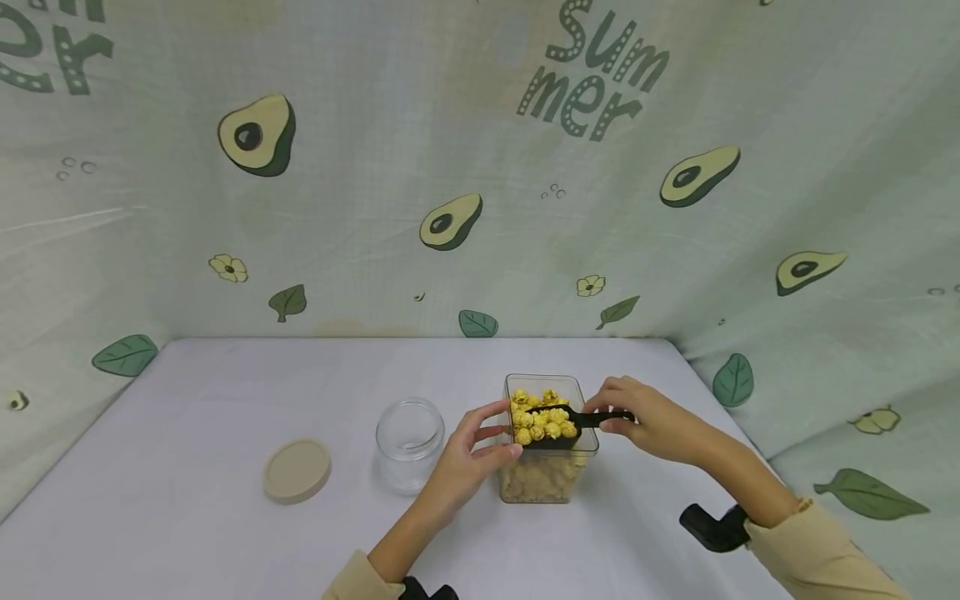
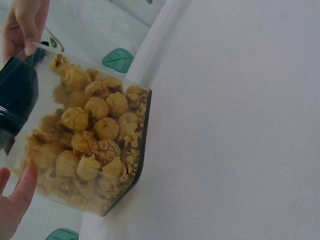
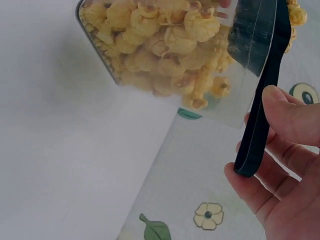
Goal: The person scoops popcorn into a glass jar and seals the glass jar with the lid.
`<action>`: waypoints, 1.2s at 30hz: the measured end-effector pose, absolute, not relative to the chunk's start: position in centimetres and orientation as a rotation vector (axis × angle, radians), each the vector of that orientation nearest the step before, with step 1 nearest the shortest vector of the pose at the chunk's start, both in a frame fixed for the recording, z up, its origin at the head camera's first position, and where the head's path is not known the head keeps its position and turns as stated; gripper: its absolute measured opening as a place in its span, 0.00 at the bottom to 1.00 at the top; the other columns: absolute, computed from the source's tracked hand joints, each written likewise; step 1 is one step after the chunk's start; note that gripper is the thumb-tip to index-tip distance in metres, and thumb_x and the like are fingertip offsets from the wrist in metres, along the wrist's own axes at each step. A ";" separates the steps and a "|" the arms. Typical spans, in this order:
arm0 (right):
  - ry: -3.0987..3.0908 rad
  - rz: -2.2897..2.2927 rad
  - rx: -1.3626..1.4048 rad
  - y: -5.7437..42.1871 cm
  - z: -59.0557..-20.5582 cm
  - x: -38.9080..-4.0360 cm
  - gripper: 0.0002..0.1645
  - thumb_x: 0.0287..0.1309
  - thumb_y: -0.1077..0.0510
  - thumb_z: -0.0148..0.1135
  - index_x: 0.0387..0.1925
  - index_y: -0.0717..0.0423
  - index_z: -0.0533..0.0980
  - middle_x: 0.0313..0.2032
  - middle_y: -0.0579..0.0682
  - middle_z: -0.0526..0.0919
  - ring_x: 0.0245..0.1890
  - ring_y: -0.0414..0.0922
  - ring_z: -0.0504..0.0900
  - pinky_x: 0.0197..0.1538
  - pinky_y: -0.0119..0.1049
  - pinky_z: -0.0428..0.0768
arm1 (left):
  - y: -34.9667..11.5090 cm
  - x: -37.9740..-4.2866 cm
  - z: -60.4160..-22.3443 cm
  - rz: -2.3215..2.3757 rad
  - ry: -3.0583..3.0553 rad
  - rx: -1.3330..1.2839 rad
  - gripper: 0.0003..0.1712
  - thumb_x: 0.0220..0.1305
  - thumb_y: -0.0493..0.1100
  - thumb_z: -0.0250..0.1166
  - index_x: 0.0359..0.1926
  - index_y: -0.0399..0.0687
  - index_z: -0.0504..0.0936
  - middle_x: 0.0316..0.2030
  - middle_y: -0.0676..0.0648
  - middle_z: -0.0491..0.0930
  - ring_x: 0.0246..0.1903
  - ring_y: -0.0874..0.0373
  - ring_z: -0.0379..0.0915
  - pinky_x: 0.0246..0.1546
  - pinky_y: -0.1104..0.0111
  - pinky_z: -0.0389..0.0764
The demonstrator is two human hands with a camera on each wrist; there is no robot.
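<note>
A clear square container [image 1: 536, 483] stands on the table, partly filled with yellow popcorn [image 2: 95, 125]. My right hand [image 1: 652, 421] pinches the handle of a black scoop [image 1: 596, 418] between thumb and fingers. The scoop's bowl, heaped with popcorn, lies level within the container's mouth, near the front wall. In the right wrist view the handle [image 3: 255, 130] slants over the container's rim, the thumb on one side and fingers on the other. My left hand [image 1: 465, 458] rests its spread fingers and thumb against the left side of the container near its rim.
Left of the container stands a clear round jar [image 1: 408, 450], its mouth uncovered. A beige round lid [image 1: 297, 472] lies flat further left. The white table [image 1: 225, 400] ends at a printed cloth backdrop [image 1: 360, 167] behind and at the sides.
</note>
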State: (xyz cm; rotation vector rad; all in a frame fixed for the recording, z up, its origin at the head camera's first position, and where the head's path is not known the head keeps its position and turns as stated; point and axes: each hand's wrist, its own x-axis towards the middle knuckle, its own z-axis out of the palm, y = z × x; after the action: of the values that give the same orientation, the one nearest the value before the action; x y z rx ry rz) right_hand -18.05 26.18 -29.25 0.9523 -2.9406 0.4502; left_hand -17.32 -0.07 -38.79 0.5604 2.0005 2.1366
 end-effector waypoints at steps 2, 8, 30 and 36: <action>-2.929 0.464 0.944 26.3 -29.4 -18.0 0.14 0.56 0.63 0.60 0.45 0.48 0.78 0.35 0.38 0.75 0.35 0.36 0.69 0.35 0.33 0.73 | -0.1 -17.3 -38.8 2.135 2.003 0.564 0.33 0.59 0.43 0.64 0.65 0.50 0.65 0.64 0.45 0.60 0.60 0.47 0.62 0.58 0.59 0.72; -2.882 0.502 0.945 26.7 -29.9 -17.9 0.14 0.56 0.64 0.60 0.45 0.51 0.78 0.34 0.38 0.75 0.36 0.36 0.70 0.35 0.33 0.73 | 0.0 -17.2 -38.9 2.133 2.006 0.567 0.33 0.59 0.43 0.64 0.65 0.50 0.65 0.65 0.45 0.60 0.60 0.46 0.62 0.59 0.58 0.72; -2.812 0.586 0.868 27.4 -30.9 -17.9 0.14 0.54 0.65 0.62 0.44 0.52 0.78 0.35 0.40 0.75 0.36 0.35 0.72 0.33 0.29 0.74 | 0.1 -17.3 -38.7 2.133 2.000 0.545 0.33 0.58 0.44 0.65 0.65 0.53 0.65 0.65 0.46 0.60 0.60 0.46 0.62 0.57 0.60 0.73; -2.827 0.548 0.839 27.0 -30.7 -17.7 0.14 0.54 0.64 0.62 0.44 0.52 0.78 0.36 0.40 0.75 0.36 0.36 0.71 0.33 0.31 0.74 | -0.2 -17.5 -38.6 2.123 1.997 0.543 0.33 0.59 0.44 0.64 0.65 0.53 0.65 0.65 0.46 0.60 0.60 0.46 0.62 0.57 0.59 0.73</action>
State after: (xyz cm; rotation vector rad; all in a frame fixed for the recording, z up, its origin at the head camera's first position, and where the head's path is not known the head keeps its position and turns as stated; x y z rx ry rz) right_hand -17.67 27.02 -30.72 0.8387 -2.8270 0.5485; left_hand -17.49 -0.22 -38.62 0.5433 1.9975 2.1228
